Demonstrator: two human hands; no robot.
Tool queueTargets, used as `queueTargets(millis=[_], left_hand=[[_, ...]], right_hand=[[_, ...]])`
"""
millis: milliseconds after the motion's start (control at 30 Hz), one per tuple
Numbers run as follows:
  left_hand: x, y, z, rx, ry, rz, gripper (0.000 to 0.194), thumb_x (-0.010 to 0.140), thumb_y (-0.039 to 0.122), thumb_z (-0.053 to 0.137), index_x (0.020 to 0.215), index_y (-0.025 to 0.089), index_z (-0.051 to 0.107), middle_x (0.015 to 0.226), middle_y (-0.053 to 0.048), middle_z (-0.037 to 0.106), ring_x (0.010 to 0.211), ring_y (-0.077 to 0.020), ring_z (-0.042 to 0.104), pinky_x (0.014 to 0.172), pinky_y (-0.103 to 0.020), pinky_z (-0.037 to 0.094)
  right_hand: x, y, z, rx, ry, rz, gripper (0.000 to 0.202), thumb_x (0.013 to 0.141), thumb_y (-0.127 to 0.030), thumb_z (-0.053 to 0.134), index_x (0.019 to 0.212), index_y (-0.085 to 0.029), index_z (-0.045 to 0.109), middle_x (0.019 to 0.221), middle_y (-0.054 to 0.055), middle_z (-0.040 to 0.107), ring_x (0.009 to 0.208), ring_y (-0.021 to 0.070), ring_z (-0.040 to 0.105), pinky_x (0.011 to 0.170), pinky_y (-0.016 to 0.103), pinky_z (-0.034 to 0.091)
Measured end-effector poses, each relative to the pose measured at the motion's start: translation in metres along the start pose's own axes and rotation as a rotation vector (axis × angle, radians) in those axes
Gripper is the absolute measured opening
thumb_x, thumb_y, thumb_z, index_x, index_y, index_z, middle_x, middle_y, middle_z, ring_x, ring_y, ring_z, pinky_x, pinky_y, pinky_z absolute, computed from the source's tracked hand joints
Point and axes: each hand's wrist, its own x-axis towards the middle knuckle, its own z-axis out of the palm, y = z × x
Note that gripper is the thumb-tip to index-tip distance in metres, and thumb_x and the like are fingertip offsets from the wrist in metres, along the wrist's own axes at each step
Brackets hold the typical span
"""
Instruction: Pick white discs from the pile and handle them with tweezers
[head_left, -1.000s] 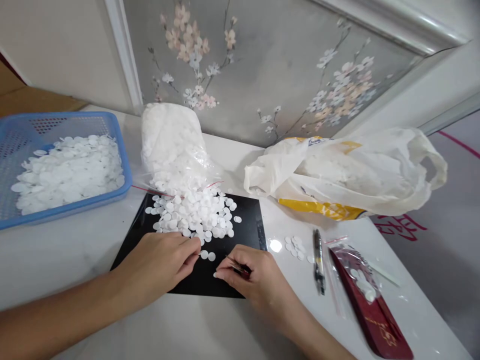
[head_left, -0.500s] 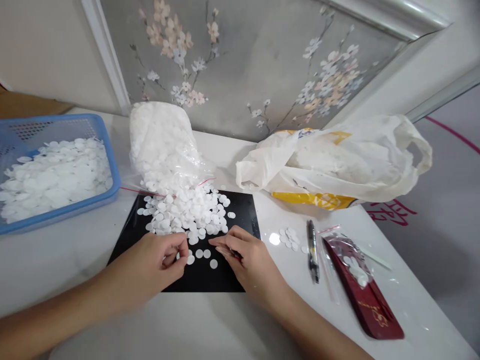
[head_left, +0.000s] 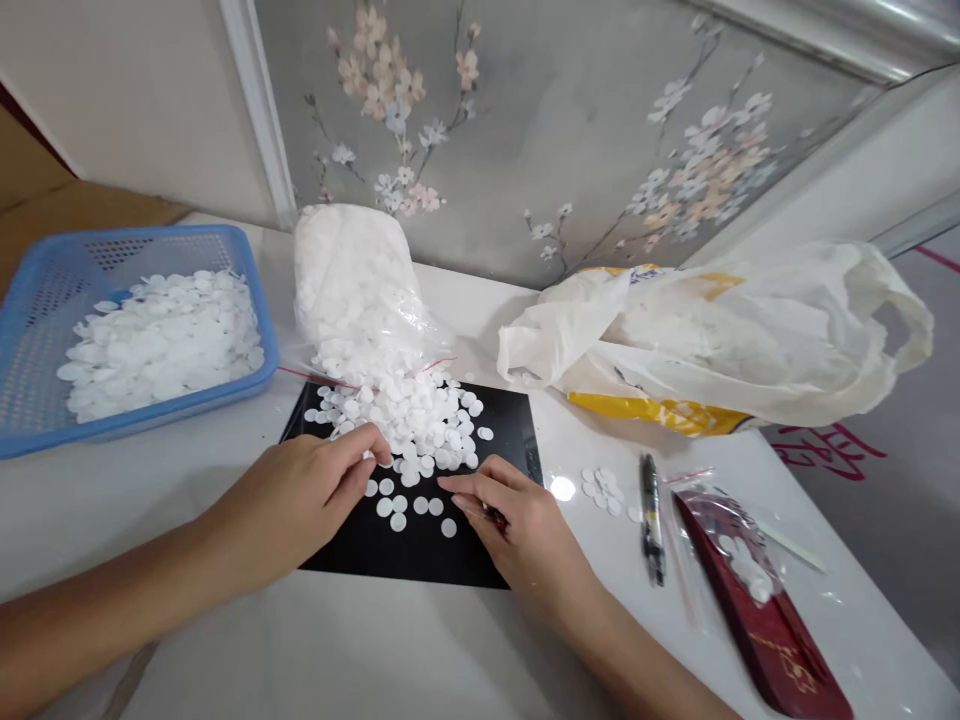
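A heap of small white discs (head_left: 420, 410) spills from a clear plastic bag (head_left: 356, 270) onto a black mat (head_left: 420, 555). My left hand (head_left: 322, 500) reaches over the mat's left part, its thumb and forefinger bent at a white disc at the heap's lower edge. Over the right part is my right hand (head_left: 517, 525), its fingers closed round a thin dark red tool (head_left: 495, 517), which is mostly hidden by the fingers. Several loose discs (head_left: 399, 507) lie flat between the two hands.
At the left stands a blue basket (head_left: 270, 365) of white discs. A white and yellow plastic bag (head_left: 720, 350) lies at the back right. Nearer are a small group of discs (head_left: 602, 490), a black pen (head_left: 652, 520) and a dark red case (head_left: 780, 640) with a clear bag on it.
The view has shifted left, so things sit further right. My left hand has moved up to the heap's edge, and more loose discs show below it. My right hand stays nearly in place.
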Motion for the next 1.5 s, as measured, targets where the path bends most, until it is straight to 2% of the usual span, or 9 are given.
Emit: queueTargets(millis=[200, 367, 500, 600, 767, 1000, 1267, 1367, 1500], left_hand=[[-0.001, -0.004, 0.014, -0.093, -0.003, 0.178, 0.027, 0.094, 0.026, 0.038, 0.096, 0.027, 0.066, 0.076, 0.002, 0.068, 0.070, -0.0164, 0.062, 0.062, -0.023, 0.039], [0.001, -0.012, 0.030, 0.012, -0.031, 0.409, 0.025, 0.093, 0.022, 0.046, 0.086, 0.027, 0.070, 0.073, 0.001, 0.069, 0.066, -0.0145, 0.062, 0.057, -0.024, 0.034], [0.001, -0.016, 0.032, 0.135, -0.051, 0.481, 0.028, 0.091, 0.012, 0.043, 0.082, 0.025, 0.066, 0.070, 0.002, 0.064, 0.059, -0.0132, 0.056, 0.053, -0.027, 0.025], [0.000, -0.009, 0.027, 0.033, -0.112, 0.358, 0.021, 0.089, 0.013, 0.045, 0.079, 0.023, 0.060, 0.066, 0.004, 0.061, 0.058, -0.0125, 0.052, 0.054, -0.026, 0.025], [-0.001, 0.008, 0.019, -0.492, -0.196, -0.032, 0.022, 0.089, 0.040, 0.050, 0.079, 0.023, 0.059, 0.057, 0.007, 0.041, 0.054, -0.0116, 0.040, 0.052, -0.023, 0.028], [-0.001, 0.014, 0.025, -0.761, -0.219, -0.069, 0.024, 0.085, 0.042, 0.053, 0.075, 0.020, 0.056, 0.069, 0.004, 0.056, 0.068, -0.0137, 0.046, 0.063, -0.025, 0.033], [-0.004, 0.016, 0.027, -0.810, -0.300, -0.104, 0.027, 0.088, 0.045, 0.049, 0.079, 0.020, 0.052, 0.068, 0.006, 0.050, 0.063, -0.0115, 0.041, 0.057, -0.024, 0.029], [-0.006, 0.013, 0.029, -0.870, -0.317, -0.151, 0.030, 0.089, 0.049, 0.048, 0.081, 0.021, 0.049, 0.059, 0.010, 0.035, 0.051, -0.0089, 0.026, 0.048, -0.022, 0.019], [-0.006, 0.010, 0.030, -0.945, -0.329, -0.180, 0.027, 0.087, 0.047, 0.053, 0.082, 0.021, 0.049, 0.057, 0.011, 0.031, 0.049, -0.0081, 0.021, 0.046, -0.022, 0.016]], right_hand=[[0.001, 0.002, 0.002, -0.015, 0.022, -0.003, 0.023, 0.090, -0.015, 0.054, 0.100, -0.023, 0.073, 0.074, 0.001, 0.055, 0.058, 0.0122, 0.055, 0.052, 0.023, 0.047], [0.000, 0.001, 0.001, 0.015, 0.040, -0.013, 0.023, 0.092, -0.017, 0.050, 0.100, -0.022, 0.072, 0.074, 0.001, 0.057, 0.058, 0.0123, 0.055, 0.051, 0.023, 0.046], [-0.001, 0.001, 0.001, 0.040, 0.020, 0.019, 0.022, 0.091, -0.016, 0.052, 0.099, -0.021, 0.072, 0.077, 0.002, 0.058, 0.060, 0.0125, 0.057, 0.052, 0.023, 0.046], [-0.001, -0.001, 0.001, 0.061, 0.027, 0.020, 0.021, 0.090, -0.015, 0.053, 0.097, -0.021, 0.072, 0.078, 0.002, 0.059, 0.061, 0.0127, 0.057, 0.052, 0.023, 0.046], [-0.001, -0.013, 0.000, 0.271, -0.005, 0.075, 0.019, 0.092, -0.023, 0.053, 0.087, -0.020, 0.072, 0.076, 0.002, 0.066, 0.065, 0.0136, 0.061, 0.057, 0.023, 0.046], [-0.004, -0.023, 0.007, 0.513, -0.136, 0.284, 0.012, 0.083, -0.027, 0.065, 0.077, -0.018, 0.069, 0.064, -0.003, 0.063, 0.058, 0.0106, 0.051, 0.053, 0.021, 0.036], [-0.004, -0.032, 0.002, 0.464, -0.248, 0.185, 0.026, 0.091, -0.032, 0.052, 0.069, -0.019, 0.053, 0.056, -0.006, 0.049, 0.051, 0.0080, 0.038, 0.048, 0.020, 0.029], [-0.003, -0.025, -0.003, 0.430, -0.191, 0.177, 0.033, 0.095, -0.035, 0.046, 0.065, -0.020, 0.045, 0.054, -0.006, 0.045, 0.050, 0.0088, 0.039, 0.048, 0.021, 0.030], [0.000, -0.013, -0.010, 0.332, -0.033, 0.153, 0.025, 0.093, -0.026, 0.045, 0.070, -0.020, 0.048, 0.062, -0.003, 0.054, 0.056, 0.0110, 0.046, 0.053, 0.022, 0.034]])
